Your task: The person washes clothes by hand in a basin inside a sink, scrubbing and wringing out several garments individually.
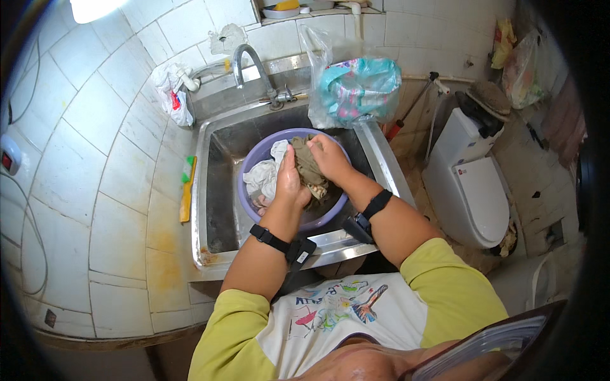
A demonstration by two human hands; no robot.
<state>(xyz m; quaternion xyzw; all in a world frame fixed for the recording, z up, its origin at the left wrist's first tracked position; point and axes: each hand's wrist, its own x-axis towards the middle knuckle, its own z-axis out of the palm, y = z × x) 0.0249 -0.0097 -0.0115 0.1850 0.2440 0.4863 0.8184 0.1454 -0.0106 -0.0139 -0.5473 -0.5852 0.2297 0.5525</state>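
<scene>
A purple plastic basin (245,157) sits inside the stainless steel sink (224,195). Over it, both hands hold a wet olive-brown cloth (306,159), bunched up. My left hand (289,181) supports the cloth from its left side, with the thumb pointing up; part of the fingers is hidden by the fabric. At the cloth's upper right, my right hand (330,156) grips it with bent fingers. White cloth (261,177) lies bunched in the left part of the basin, beside my left hand. Dark water (329,207) shows at the basin's lower right.
A curved faucet (252,52) rises behind the basin. On the back right rim rests a clear bag with a turquoise package (362,90). A yellow-handled brush (187,190) lies along the left rim. A white toilet (472,190) stands to the right, and a tiled wall (119,176) borders the left.
</scene>
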